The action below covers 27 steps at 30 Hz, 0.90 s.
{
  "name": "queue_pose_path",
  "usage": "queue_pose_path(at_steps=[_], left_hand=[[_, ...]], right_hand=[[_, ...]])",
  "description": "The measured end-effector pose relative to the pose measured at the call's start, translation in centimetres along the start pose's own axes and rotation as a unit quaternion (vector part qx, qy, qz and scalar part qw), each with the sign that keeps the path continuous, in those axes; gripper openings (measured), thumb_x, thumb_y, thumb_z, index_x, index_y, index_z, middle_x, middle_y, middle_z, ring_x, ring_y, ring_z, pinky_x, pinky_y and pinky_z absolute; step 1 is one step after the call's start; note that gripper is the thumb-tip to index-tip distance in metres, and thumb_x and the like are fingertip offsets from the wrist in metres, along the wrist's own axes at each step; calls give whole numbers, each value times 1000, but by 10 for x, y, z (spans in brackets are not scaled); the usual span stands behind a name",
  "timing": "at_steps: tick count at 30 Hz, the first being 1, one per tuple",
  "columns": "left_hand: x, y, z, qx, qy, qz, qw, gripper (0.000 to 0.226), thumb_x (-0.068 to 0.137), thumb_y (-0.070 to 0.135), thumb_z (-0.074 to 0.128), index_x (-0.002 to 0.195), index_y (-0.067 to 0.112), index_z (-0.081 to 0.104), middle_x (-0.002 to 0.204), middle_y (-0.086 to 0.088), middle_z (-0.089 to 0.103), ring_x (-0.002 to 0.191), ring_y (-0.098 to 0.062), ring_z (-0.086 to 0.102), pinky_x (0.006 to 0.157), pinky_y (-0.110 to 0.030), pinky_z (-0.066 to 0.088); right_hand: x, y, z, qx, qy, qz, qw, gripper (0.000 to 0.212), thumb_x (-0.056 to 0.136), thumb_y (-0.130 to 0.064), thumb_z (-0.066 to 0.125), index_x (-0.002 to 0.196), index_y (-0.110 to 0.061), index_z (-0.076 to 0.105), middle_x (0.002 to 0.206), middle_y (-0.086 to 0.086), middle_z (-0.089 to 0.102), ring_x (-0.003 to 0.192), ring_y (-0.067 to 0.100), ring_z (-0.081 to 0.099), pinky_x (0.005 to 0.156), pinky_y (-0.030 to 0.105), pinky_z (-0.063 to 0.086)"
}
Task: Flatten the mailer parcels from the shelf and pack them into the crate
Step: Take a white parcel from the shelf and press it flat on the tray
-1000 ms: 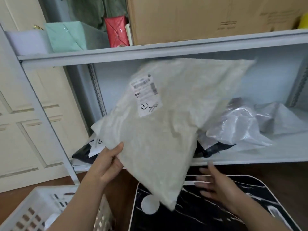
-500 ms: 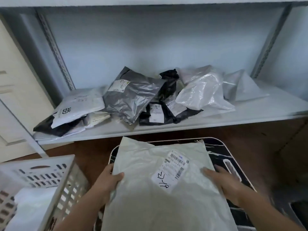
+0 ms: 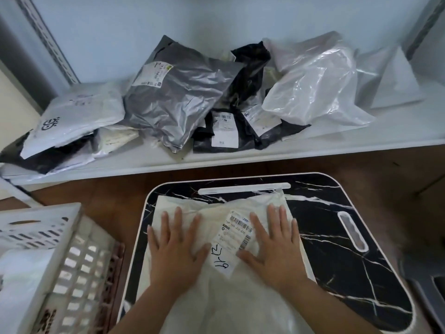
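Note:
A large cream mailer (image 3: 224, 300) with a barcode label (image 3: 234, 239) lies flat on the black marble-patterned table (image 3: 349, 256). My left hand (image 3: 177, 247) presses palm-down on its left half, fingers spread. My right hand (image 3: 274, 247) presses palm-down to the right of the label, thumb touching the label's edge. Neither hand grips anything. On the white shelf (image 3: 240, 153) behind lie several more mailers: a silver one (image 3: 178, 102), a white one (image 3: 72, 116), black ones (image 3: 224, 133) and a crumpled clear-white one (image 3: 315, 85). The white slatted crate (image 3: 67, 261) stands at lower left, holding something white.
The shelf's metal uprights (image 3: 48, 42) frame the bay at left and right. Brown floor (image 3: 108, 196) shows between shelf, crate and table. A folded white mailer (image 3: 397, 85) leans at the shelf's far right. A dark object (image 3: 431, 297) sits at the right edge.
The cream mailer came off the shelf down onto the table. Both hands shifted from holding its edges to pressing flat on top of it. My view tilted downward.

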<state>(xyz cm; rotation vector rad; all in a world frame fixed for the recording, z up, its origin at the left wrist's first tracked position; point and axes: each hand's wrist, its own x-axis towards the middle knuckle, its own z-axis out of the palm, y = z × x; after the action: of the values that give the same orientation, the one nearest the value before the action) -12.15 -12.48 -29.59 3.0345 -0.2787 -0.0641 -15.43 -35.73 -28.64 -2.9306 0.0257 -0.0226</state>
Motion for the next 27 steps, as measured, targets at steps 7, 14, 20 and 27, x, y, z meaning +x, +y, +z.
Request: queue_pose_path(at_steps=[7,14,20,27], left_hand=[[4,3,30,20,-15,44,999,77,87,77,19,152,38,13,162,-6,8,146,-40,5,105,-73,16],[7,2,41,26,-13,41,999,83,84,81,20,153,35,12,162,-10,2,146,-42,3,103,-75,15],[9,3,43,32,-27,39,998,81,84,81,21,152,36,18,161,-9,9,146,-42,6,102,-76,16],[12,5,44,35,-46,27,998,79,83,82,21,149,39,26,159,-9,20,144,-43,14,100,-77,16]], right_hand=[[9,-8,34,-45,-42,-55,997,107,70,-94,25,153,-27,18,161,12,9,147,40,6,106,66,13],[10,-6,49,-56,-52,-50,996,109,68,-95,25,153,-26,16,160,14,11,146,40,8,104,71,15],[12,-5,50,-55,-68,-51,995,105,69,-95,26,151,-28,24,159,15,15,146,40,11,102,73,19],[14,-3,51,-65,-87,-50,993,97,69,-95,25,147,-38,34,159,14,15,146,40,8,103,74,14]])
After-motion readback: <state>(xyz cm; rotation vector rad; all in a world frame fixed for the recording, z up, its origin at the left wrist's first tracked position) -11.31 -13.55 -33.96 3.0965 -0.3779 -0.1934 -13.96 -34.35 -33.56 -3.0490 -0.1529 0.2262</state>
